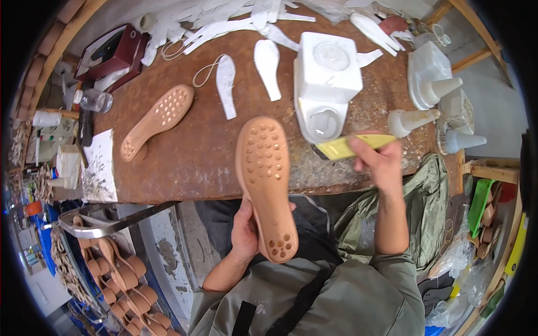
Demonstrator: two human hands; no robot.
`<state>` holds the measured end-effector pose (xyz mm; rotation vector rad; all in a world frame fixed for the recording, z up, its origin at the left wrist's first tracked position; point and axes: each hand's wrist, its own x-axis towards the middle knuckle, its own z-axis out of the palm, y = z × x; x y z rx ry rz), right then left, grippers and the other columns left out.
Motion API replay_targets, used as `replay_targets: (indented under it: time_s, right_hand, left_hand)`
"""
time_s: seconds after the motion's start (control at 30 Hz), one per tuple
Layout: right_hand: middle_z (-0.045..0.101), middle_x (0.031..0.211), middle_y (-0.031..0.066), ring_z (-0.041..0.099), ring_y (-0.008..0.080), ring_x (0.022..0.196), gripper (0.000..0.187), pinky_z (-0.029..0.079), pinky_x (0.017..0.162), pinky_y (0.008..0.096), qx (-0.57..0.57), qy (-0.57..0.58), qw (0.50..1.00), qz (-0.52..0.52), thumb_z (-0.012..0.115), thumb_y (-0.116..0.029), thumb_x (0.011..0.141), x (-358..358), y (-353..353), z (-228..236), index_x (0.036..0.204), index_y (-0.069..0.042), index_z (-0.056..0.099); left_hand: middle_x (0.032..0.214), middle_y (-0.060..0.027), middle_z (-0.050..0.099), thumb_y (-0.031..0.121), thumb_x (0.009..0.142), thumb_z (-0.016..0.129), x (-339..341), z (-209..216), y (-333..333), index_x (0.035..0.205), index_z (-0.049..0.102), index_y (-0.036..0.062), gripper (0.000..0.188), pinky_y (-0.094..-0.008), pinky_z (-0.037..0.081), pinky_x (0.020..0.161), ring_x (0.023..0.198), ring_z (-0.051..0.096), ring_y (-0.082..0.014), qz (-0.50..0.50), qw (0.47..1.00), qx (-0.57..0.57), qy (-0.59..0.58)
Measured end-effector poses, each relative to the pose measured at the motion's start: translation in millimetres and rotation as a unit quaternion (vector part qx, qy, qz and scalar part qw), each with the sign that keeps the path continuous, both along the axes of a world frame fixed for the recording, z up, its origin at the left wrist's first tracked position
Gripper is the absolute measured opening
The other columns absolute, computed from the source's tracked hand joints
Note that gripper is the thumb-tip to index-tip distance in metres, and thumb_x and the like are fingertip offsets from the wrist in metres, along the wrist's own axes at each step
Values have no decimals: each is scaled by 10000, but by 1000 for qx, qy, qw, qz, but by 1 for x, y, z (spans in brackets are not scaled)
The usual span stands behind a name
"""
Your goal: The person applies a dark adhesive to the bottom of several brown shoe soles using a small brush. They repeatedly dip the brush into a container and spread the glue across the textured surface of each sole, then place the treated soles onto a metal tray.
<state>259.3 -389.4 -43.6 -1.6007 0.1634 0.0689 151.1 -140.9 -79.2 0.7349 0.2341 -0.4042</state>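
Observation:
My left hand [246, 229] is closed round the narrow waist of a tan shoe sole [262, 185], held upright over my lap just off the table's front edge. The sole's upturned face shows rows of round hollows at its wide end and several more at the heel. My right hand [380, 159] grips a flat yellow tool [358, 144] with a dark tip, slightly smeared by motion. That tip is just below the round cup of a white plastic glue pot [328, 84]. A second tan sole [159, 120] lies on the table to the left.
White insole pieces [266, 67] lie across the brown table [207, 162]. White nozzle-topped containers [431, 73] stand at the right. A dark red box [109, 56] and a clear jar [94, 101] are at the left. Below left, a rack holds several tan soles [126, 274].

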Motion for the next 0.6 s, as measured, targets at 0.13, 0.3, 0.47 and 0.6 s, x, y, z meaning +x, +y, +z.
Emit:
replay_targets:
  time_s: [0.13, 0.3, 0.47, 0.6]
  right_hand:
    - [634, 707, 68, 541, 68, 517, 148, 424, 457, 194, 59, -80, 995, 9, 658, -53, 856, -35, 25, 35, 946, 64, 647]
    - [657, 766, 86, 575, 84, 574, 143, 441, 503, 198, 47, -154, 982, 101, 672, 9, 824, -54, 62, 51, 950, 72, 644]
    - [655, 749, 92, 582, 99, 595, 140, 445, 532, 215, -18, -239, 969, 61, 675, 4, 820, -63, 70, 63, 934, 77, 641]
    - [658, 746, 120, 606, 136, 589, 137, 463, 525, 234, -71, -289, 951, 79, 678, 23, 795, -74, 69, 72, 917, 74, 646]
  left_hand:
    - [1310, -179, 467, 468, 954, 352, -2, 12, -1, 1410, 240, 36, 638, -416, 459, 941, 1101, 563, -331, -44, 997, -43, -42]
    - [1219, -212, 528, 537, 915, 334, -10, 47, -12, 1368, 294, -8, 710, -377, 543, 781, 1004, 617, -311, -33, 998, 23, -53]
    - [1299, -189, 449, 538, 902, 399, -19, 57, -2, 1401, 215, 3, 755, -383, 478, 892, 1080, 569, -286, -93, 990, -14, -101]
    - [1324, -178, 414, 513, 911, 419, -29, 63, 0, 1414, 174, 3, 757, -385, 441, 939, 1120, 536, -274, -88, 986, -52, -128]
